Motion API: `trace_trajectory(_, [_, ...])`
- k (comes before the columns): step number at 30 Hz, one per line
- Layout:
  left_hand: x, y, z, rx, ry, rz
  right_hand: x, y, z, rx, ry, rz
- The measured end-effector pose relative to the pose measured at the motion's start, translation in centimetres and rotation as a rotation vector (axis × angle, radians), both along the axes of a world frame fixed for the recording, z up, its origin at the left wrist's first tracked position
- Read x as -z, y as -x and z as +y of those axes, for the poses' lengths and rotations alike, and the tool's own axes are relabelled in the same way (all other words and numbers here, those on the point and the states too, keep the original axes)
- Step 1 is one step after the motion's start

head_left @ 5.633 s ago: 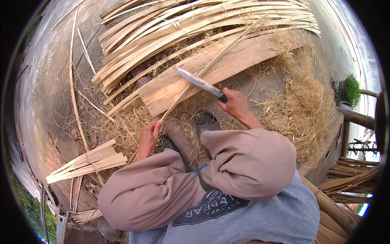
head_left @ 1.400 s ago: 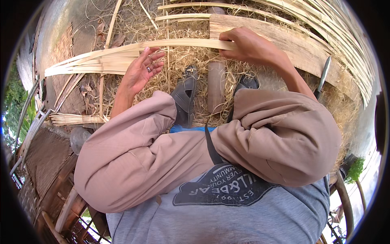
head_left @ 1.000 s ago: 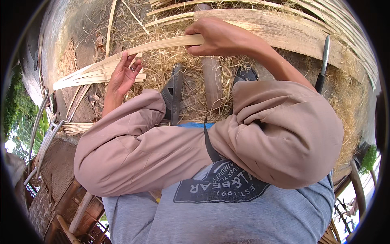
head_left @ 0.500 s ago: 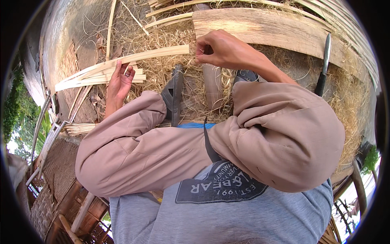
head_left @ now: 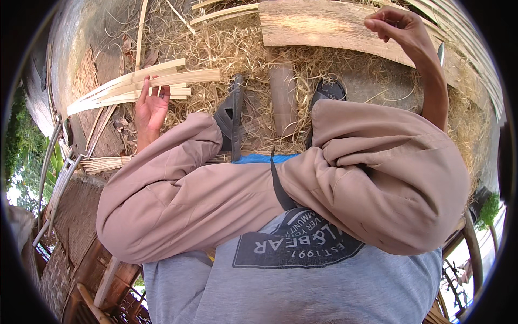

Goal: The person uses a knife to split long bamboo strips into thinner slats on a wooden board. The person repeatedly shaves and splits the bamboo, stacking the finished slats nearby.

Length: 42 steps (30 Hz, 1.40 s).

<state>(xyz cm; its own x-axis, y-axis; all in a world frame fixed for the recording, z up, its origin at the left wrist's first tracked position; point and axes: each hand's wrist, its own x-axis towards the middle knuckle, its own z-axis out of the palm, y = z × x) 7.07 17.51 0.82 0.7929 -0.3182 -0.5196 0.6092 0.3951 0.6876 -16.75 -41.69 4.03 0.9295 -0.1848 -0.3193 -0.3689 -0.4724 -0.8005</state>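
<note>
At the left, my left hand (head_left: pixel 150 110) has its fingers around a fan of pale bamboo strips (head_left: pixel 202 76). The strips spread apart at their right ends and come together at the far left. My right hand (head_left: pixel 400 31) is raised at the upper right, over a wide wooden plank (head_left: pixel 318 29). Its thumb and forefinger are pinched, and whatever they may hold is too small to make out. Beside the right forearm shows the blade of a knife (head_left: pixel 441 54); the arm hides its handle.
Curly bamboo shavings (head_left: pixel 229 51) cover the ground around a round wooden post (head_left: pixel 282 102) between my sandalled feet. More long strips (head_left: pixel 458 40) lie at the upper right. A bundle of thin sticks (head_left: pixel 105 164) lies near my left knee.
My right hand has swung up and to the right, away from the strip's end, over the plank. The strips in my left hand have fanned apart, and the top one's end has dropped back leftward.
</note>
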Motion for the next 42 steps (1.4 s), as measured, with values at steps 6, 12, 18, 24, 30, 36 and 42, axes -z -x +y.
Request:
trace_trajectory(6, [-1.5,0.2,0.1,0.038,0.112,-0.228,3.2,1.5,-1.3,0.243,0.470,-0.248])
trace_trajectory(12, [-0.5,-3.8,3.8,-0.054,0.259,-0.102,3.1,0.4,2.7,0.240,0.346,-0.134])
trace_trajectory(18, [5.2,-6.4,10.1,-0.683,-0.200,0.162,2.7,-0.1,4.2,0.213,0.304,-0.099])
trace_trajectory(24, [5.2,-5.4,4.9,-0.593,0.049,0.143,2.7,1.7,5.6,0.315,0.161,-0.080])
trace_trajectory(30, [5.1,-1.7,-2.7,-0.445,-0.009,-0.005,0.2,-5.9,15.0,0.050,-0.231,-0.075])
trace_trajectory(36, [4.1,1.6,-4.1,-0.424,-0.034,-0.046,4.0,-15.0,27.7,-0.441,-0.323,-0.013])
trace_trajectory(42, [5.7,6.5,-5.3,-0.192,-0.533,-0.138,3.5,-14.8,30.9,-0.382,-0.501,0.217])
